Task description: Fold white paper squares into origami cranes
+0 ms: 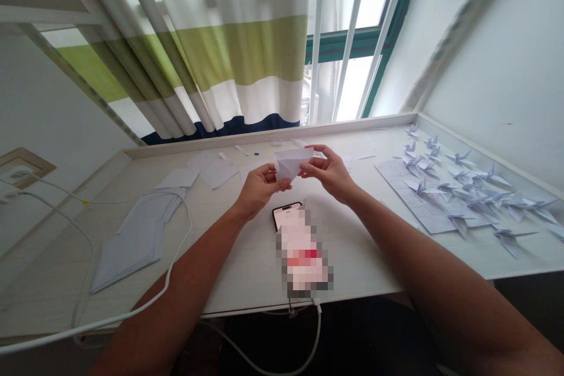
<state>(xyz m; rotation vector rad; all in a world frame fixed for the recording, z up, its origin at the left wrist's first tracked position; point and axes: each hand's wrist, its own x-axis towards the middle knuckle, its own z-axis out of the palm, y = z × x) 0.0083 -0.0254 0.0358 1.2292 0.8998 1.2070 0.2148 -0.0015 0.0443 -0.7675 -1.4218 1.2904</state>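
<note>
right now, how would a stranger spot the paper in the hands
Find the white desk in front of the striped curtain. Past the far end of the phone, the left hand and right hand hold a folded white paper. It alone is held up; stacked sheets lie left, paper cranes right.

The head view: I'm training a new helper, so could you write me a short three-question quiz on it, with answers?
1. What do the left hand and right hand hold together?
A. A pen
B. A piece of white paper
C. A cup

2. True or false: the folded paper birds lie to the right of the phone.

3. Fill in the missing word: the stacked sheets lie on the ____ side of the table, as the person sees it.

Key: 1. B; 2. True; 3. left
</note>
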